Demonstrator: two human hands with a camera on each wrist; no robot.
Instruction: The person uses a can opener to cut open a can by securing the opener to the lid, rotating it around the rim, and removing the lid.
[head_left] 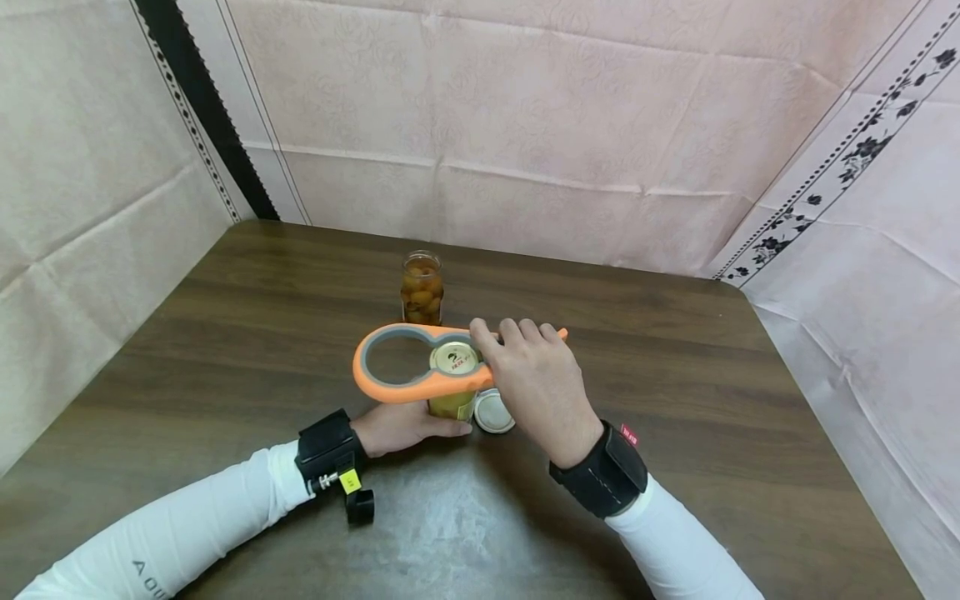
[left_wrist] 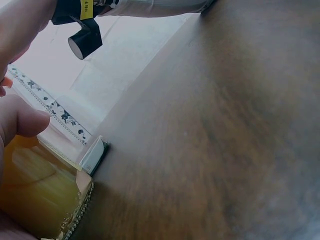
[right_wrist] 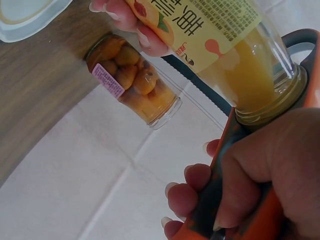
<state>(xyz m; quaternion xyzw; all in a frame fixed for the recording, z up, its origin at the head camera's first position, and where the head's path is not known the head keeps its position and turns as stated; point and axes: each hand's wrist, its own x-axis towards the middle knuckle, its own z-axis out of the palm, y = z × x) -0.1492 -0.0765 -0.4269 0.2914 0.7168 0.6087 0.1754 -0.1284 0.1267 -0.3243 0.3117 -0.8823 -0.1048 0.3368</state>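
1. Two hands on one job: right hand is clenched round the handle of the orange jar opener, fingers wrapped under the handle, thumb on top.
2. Opener's smaller ring sits over the gold lid of the juice jar, directly ahead of the right hand's knuckles. Right wrist view shows the ring seated at the lid and neck; the larger ring beyond it hangs empty.
3. Left hand grasps the juice jar's body from the side, below the opener, bracing it upright on the desk. Left wrist view shows a finger against the glass.
4. Step in hand, by my read: opener is engaged on the lid, twist not visibly done, lid still on.
5. Next move likely calls for levering the handle about the lid's axis while the left hand counter-holds, keeping the ring level so it doesn't ride off the rim.
6. A loose white lid lies flat on the desk, just beside the jar and under the right wrist.
7. A second jar of preserved fruit, no lid on it, stands beyond both hands, near but apart from the opener.
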